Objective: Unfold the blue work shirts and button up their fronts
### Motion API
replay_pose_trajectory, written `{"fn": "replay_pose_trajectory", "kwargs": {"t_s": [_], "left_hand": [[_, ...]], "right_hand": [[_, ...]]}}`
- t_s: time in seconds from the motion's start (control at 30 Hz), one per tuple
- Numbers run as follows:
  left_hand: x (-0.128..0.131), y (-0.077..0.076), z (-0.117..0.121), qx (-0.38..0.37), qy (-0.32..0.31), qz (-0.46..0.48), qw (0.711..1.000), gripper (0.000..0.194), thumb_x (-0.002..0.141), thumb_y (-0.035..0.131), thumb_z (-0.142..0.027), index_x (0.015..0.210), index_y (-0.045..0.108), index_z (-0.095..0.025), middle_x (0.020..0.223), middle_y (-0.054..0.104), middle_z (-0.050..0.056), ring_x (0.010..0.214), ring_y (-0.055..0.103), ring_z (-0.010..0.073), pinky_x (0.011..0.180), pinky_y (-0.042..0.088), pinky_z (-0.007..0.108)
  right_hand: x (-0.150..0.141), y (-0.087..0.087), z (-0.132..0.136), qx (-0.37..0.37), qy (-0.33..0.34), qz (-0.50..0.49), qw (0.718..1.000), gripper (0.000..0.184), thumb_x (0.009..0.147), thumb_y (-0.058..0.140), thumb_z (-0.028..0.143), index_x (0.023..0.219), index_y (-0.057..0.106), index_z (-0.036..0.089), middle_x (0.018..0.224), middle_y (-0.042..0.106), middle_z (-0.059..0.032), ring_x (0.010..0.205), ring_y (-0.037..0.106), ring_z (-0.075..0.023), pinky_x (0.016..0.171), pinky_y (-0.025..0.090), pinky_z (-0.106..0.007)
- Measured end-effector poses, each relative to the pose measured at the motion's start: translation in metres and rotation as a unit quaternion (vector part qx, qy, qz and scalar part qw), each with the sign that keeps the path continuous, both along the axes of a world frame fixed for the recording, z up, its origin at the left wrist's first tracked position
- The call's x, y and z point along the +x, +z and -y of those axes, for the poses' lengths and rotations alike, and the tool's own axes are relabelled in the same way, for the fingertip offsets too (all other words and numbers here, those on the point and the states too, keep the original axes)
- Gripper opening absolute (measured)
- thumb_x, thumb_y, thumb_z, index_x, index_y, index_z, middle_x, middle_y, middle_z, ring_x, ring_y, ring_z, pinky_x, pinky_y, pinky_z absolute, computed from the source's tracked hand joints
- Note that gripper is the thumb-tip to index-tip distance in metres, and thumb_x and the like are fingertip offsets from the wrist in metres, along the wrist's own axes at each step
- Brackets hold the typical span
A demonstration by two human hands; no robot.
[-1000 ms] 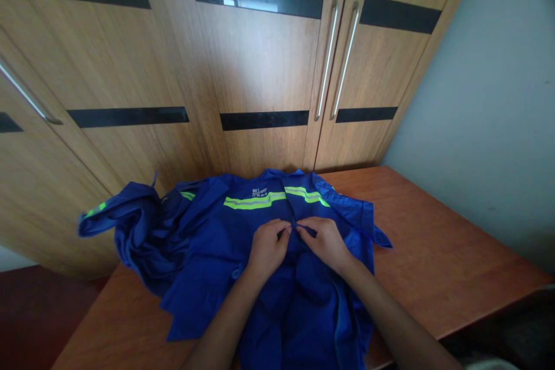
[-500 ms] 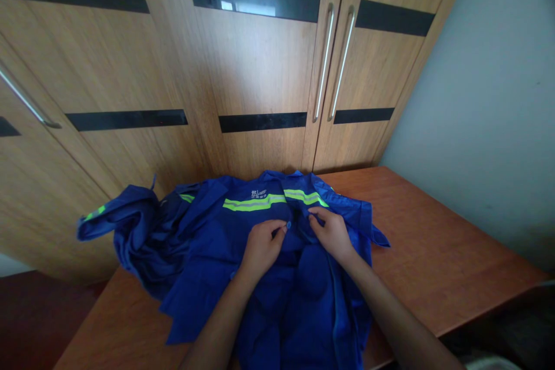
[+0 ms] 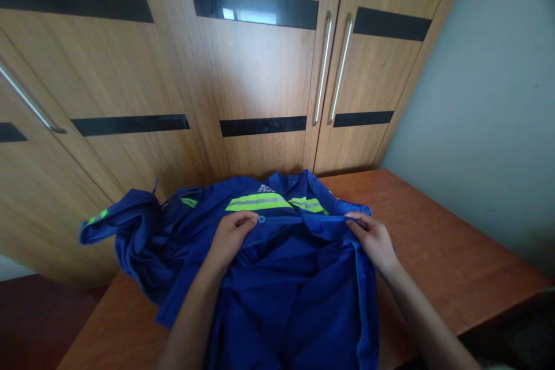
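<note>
A blue work jacket with yellow-green reflective stripes lies spread on a reddish-brown wooden table. My left hand pinches the jacket's left front edge beside a blue button. My right hand grips the right front edge. The two hands hold the front pulled apart, showing the blue inside. A crumpled sleeve hangs over the table's left side.
Wooden wardrobe doors with black bands and long metal handles stand right behind the table. A grey wall is on the right. Dark red floor shows at lower left.
My hands were together at the middle of the jacket front; they have moved apart, left hand leftward and right hand rightward, spreading the front open.
</note>
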State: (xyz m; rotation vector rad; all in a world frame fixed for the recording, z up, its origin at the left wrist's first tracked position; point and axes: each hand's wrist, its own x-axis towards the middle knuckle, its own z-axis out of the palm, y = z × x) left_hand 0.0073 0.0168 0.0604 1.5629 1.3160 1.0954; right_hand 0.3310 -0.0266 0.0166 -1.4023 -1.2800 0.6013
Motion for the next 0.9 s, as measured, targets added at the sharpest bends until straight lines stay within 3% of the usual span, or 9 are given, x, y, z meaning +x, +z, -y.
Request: {"fn": "replay_pose_trajectory", "kwargs": {"t_s": [0.1, 0.2, 0.3, 0.4, 0.47, 0.57, 0.7, 0.9], "left_hand": [[-0.002, 0.001, 0.001, 0.062, 0.007, -0.162, 0.985, 0.019, 0.078, 0.054, -0.031, 0.075, 0.070, -0.021, 0.078, 0.072, 0.001, 0.075, 0.065, 0.0201, 0.070, 0.047, 0.028], [0.001, 0.005, 0.006, 0.134, 0.029, -0.285, 0.949, 0.019, 0.078, 0.051, -0.022, 0.082, 0.069, -0.024, 0.087, 0.071, 0.000, 0.082, 0.064, 0.0201, 0.075, 0.047, 0.029], [0.011, 0.017, 0.014, 0.238, 0.070, -0.313, 0.917, 0.023, 0.080, 0.049, -0.019, 0.094, 0.067, -0.023, 0.101, 0.068, 0.004, 0.098, 0.061, 0.0219, 0.091, 0.044, 0.033], [0.030, 0.026, 0.023, 0.293, 0.053, -0.313, 0.902, 0.023, 0.084, 0.047, -0.019, 0.099, 0.065, -0.022, 0.104, 0.066, 0.005, 0.102, 0.058, 0.0220, 0.096, 0.042, 0.034], [0.047, 0.025, 0.026, 0.299, 0.003, -0.321, 0.899, 0.024, 0.085, 0.047, -0.016, 0.101, 0.064, -0.022, 0.104, 0.066, 0.005, 0.101, 0.058, 0.0213, 0.094, 0.043, 0.034], [0.067, 0.010, 0.023, 0.286, -0.056, -0.341, 0.894, 0.026, 0.083, 0.050, -0.013, 0.104, 0.064, -0.022, 0.104, 0.065, 0.006, 0.100, 0.058, 0.0219, 0.093, 0.044, 0.035], [0.072, -0.017, 0.013, 0.261, -0.045, -0.343, 0.901, 0.026, 0.083, 0.052, -0.013, 0.105, 0.063, -0.022, 0.107, 0.064, 0.006, 0.101, 0.057, 0.0224, 0.091, 0.044, 0.035], [0.067, -0.037, 0.007, 0.223, -0.051, -0.320, 0.919, 0.023, 0.084, 0.054, -0.016, 0.104, 0.062, -0.021, 0.104, 0.064, 0.005, 0.099, 0.059, 0.0198, 0.090, 0.045, 0.032]], "right_hand": [[-0.004, 0.015, 0.009, 0.020, 0.054, 0.177, 0.982, 0.022, 0.075, 0.053, 0.018, 0.090, 0.069, 0.018, 0.093, 0.070, -0.0051, 0.090, 0.064, -0.0215, 0.084, 0.049, -0.033], [-0.017, 0.036, 0.015, 0.044, 0.113, 0.317, 0.941, 0.041, 0.065, 0.048, 0.005, 0.097, 0.068, 0.019, 0.106, 0.066, -0.0059, 0.104, 0.058, -0.0213, 0.097, 0.042, -0.034], [-0.039, 0.056, 0.012, 0.041, 0.126, 0.397, 0.908, 0.045, 0.070, 0.052, 0.007, 0.111, 0.065, 0.021, 0.115, 0.063, -0.0066, 0.110, 0.055, -0.0220, 0.101, 0.039, -0.033], [-0.064, 0.066, 0.000, 0.018, 0.112, 0.434, 0.894, 0.030, 0.080, 0.056, 0.020, 0.109, 0.065, 0.021, 0.106, 0.066, -0.0079, 0.103, 0.058, -0.0229, 0.092, 0.043, -0.032], [-0.079, 0.065, -0.010, -0.010, 0.094, 0.450, 0.888, 0.019, 0.082, 0.057, 0.023, 0.098, 0.066, 0.021, 0.098, 0.067, -0.0084, 0.096, 0.060, -0.0230, 0.084, 0.045, -0.031], [-0.091, 0.054, -0.022, -0.054, 0.068, 0.477, 0.875, 0.008, 0.082, 0.059, 0.022, 0.086, 0.065, 0.021, 0.090, 0.067, -0.0081, 0.088, 0.063, -0.0222, 0.072, 0.045, -0.028], [-0.094, 0.036, -0.026, -0.057, 0.015, 0.474, 0.879, 0.009, 0.082, 0.060, 0.024, 0.089, 0.062, 0.021, 0.092, 0.066, -0.0069, 0.084, 0.063, -0.0207, 0.067, 0.043, -0.027], [-0.091, 0.019, -0.029, -0.053, 0.049, 0.438, 0.896, 0.005, 0.081, 0.060, 0.023, 0.082, 0.065, 0.023, 0.081, 0.068, -0.0025, 0.076, 0.063, -0.0183, 0.062, 0.039, -0.024]]}}
